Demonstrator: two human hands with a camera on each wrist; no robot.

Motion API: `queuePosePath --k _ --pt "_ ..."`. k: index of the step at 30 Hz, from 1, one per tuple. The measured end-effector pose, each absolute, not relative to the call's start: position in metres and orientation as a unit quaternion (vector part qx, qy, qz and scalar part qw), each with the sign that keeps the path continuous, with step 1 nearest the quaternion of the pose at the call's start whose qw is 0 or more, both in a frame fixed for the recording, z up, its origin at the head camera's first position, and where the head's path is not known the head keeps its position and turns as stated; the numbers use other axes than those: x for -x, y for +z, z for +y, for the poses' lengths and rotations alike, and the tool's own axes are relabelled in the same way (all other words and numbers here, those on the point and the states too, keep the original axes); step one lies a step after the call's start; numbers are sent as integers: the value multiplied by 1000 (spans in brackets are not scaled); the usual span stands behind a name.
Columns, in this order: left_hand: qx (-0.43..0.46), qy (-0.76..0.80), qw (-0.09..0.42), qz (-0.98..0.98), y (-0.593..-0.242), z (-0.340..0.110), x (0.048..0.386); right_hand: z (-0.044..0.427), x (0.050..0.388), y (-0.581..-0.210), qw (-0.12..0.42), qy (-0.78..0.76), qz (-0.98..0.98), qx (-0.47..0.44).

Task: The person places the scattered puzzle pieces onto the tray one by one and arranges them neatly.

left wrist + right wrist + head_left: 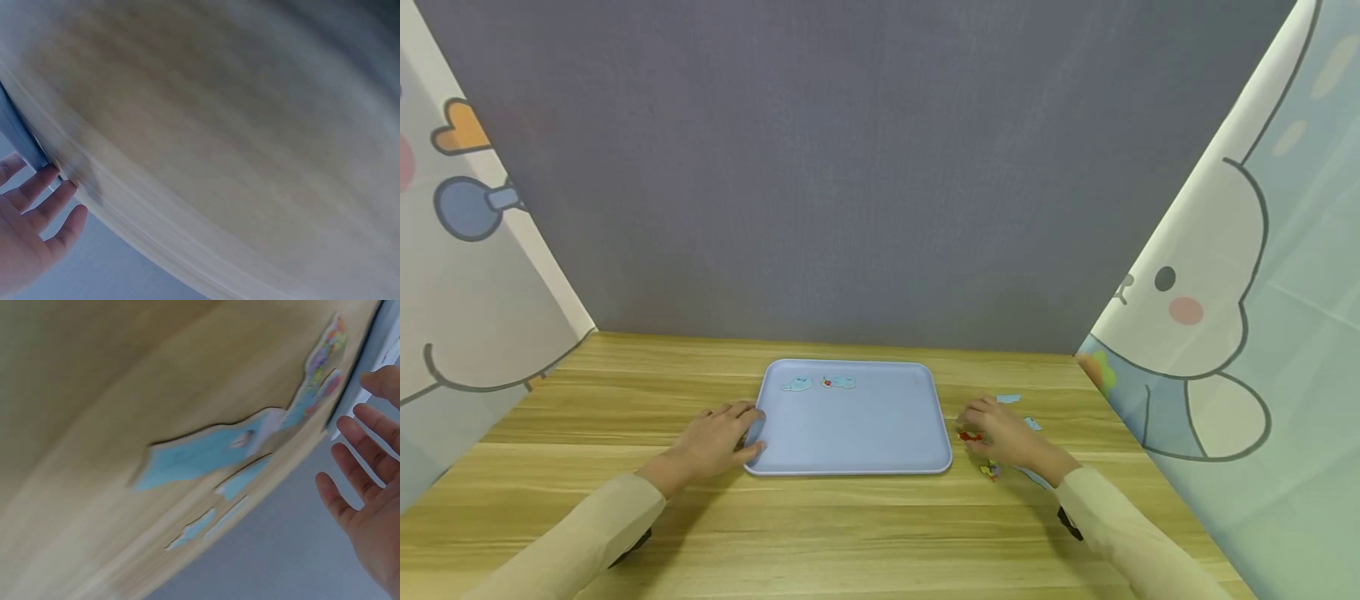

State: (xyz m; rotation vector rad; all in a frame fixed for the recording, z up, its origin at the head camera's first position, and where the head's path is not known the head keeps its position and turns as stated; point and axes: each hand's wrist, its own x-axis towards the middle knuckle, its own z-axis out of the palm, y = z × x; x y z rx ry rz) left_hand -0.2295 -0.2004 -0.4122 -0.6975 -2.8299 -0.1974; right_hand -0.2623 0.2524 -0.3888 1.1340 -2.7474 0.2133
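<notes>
A light blue tray (857, 429) lies on the wooden table, with two pale blue pieces (798, 384) near its far edge. The left hand (711, 442) rests at the tray's left rim, fingers slightly bent; in the left wrist view its spread fingers (55, 197) touch the tray edge (20, 134). Right of the tray, the right hand (1006, 433) is over a red piece (970, 437), partly covering it; whether it touches is unclear. In the right wrist view that hand (375, 494) has spread fingers and nothing visibly held, near a large blue piece (200, 455).
Around the right hand lie more flat pieces: a blue one (1008, 398) behind, a small blue one (1032, 423) to the right and a multicoloured one (990, 472) in front. A grey panel (835, 183) stands behind the table, with printed cloths (1285, 292) at both sides.
</notes>
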Motion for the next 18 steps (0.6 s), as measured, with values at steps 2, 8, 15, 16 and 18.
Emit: queuePosePath --k 2,8,15,16,18 --pt "236 -69 112 -963 -412 -201 229 256 260 -390 82 71 -920 -376" --pt "235 -68 112 -963 -413 -200 229 263 257 -397 97 67 -921 -371" --pt "232 -69 105 -965 -411 -200 229 266 256 -403 101 71 -922 -366" --pt "233 -68 105 -965 -411 -200 229 266 256 -403 101 69 -923 -365" --pt "233 -67 104 -965 -410 -200 229 266 257 -405 102 66 -924 -362"
